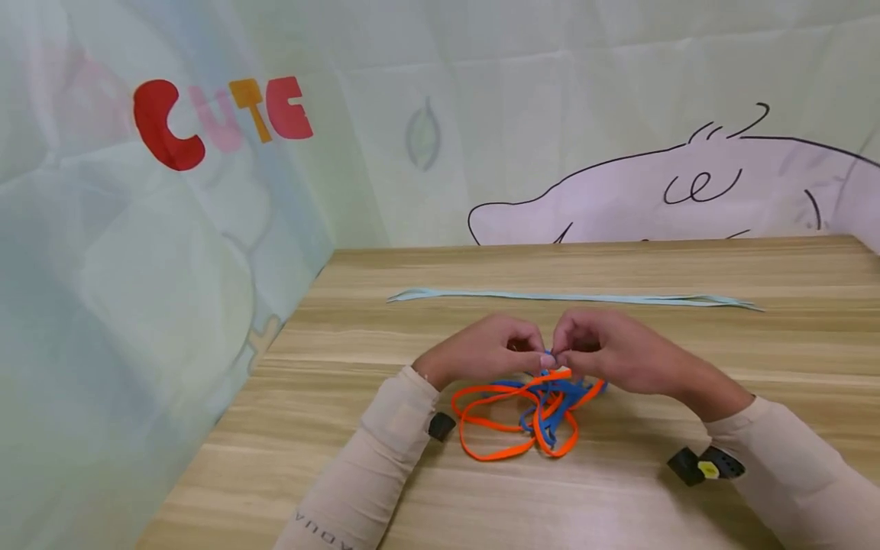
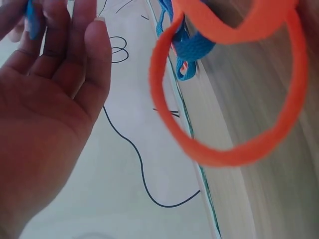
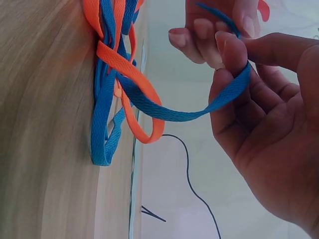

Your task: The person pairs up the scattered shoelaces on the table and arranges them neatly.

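Above the middle of the table, my left hand [image 1: 481,349] and right hand [image 1: 632,353] meet fingertip to fingertip. Both pinch a flat blue shoelace [image 3: 184,116] near its end. In the right wrist view the lace runs from a tangle up to my right thumb and fingers, and its thin tip sticks out by the left hand. An orange shoelace [image 1: 505,456] lies looped together with the blue one on the table below the hands. One orange loop [image 2: 219,158] hangs large in the left wrist view. The hands partly hide the top of the tangle.
A pale blue lace [image 1: 550,296] lies stretched out straight across the wooden table [image 1: 309,428], beyond the hands. Behind the table's far edge hangs a printed cloth [image 1: 385,176], which also covers the left side. A small black device [image 1: 687,466] sits by the right sleeve.
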A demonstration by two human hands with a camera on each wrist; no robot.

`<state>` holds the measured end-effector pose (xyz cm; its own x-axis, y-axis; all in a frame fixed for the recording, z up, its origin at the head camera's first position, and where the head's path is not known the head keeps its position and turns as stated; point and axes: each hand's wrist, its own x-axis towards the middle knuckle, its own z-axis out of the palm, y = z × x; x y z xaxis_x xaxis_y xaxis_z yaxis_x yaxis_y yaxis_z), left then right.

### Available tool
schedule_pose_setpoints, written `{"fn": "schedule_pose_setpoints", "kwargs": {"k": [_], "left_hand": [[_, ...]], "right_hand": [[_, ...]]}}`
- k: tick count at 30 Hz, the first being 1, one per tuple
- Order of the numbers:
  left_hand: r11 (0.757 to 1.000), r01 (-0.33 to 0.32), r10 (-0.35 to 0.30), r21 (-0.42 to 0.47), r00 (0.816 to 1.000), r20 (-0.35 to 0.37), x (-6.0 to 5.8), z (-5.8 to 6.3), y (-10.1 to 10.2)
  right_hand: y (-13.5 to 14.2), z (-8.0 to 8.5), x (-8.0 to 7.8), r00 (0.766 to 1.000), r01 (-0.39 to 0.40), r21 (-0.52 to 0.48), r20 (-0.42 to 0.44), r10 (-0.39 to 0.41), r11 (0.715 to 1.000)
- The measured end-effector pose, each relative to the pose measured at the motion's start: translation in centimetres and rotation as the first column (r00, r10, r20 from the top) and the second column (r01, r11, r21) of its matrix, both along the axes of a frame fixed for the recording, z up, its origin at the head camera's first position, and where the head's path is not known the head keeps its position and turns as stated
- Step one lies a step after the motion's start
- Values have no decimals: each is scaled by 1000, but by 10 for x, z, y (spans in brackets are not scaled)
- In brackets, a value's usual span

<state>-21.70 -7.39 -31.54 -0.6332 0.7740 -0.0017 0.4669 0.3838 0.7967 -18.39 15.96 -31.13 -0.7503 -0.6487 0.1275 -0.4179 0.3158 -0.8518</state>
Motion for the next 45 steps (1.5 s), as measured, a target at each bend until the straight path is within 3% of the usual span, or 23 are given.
{"fn": "schedule_pose_setpoints", "kwargs": {"k": [5, 10, 16, 24, 29, 37, 41, 45], "left_hand": [[999, 12, -13, 53, 999, 30, -3, 0, -2], [986, 20, -30, 166, 998, 59, -8, 1, -8], [946, -5, -20, 323, 997, 74, -13, 3, -15], [891, -65, 47, 449, 998, 52, -20, 9, -29], [853, -110, 97, 511, 994, 51, -22, 19, -46], [756, -131, 118, 641, 991, 63, -26, 28, -65], [734, -150, 142, 663, 988, 68, -28, 26, -68], [726, -187, 179, 661, 980, 80, -30, 23, -71]], "right_hand": [[2, 3, -1, 1000, 25, 18, -8, -25, 1000], [7, 6, -3, 996, 83, 94, -32, -80, 992], [11, 13, -3, 998, 56, 139, -19, -54, 989], [15, 22, 1, 999, 53, 177, -20, -50, 983], [19, 27, 3, 998, 53, 136, -39, -48, 989], [22, 32, 7, 993, 74, 16, -93, -72, 997], [24, 34, 9, 984, 78, -35, -160, -82, 996], [25, 36, 10, 977, 68, -85, -195, -84, 994]]}}
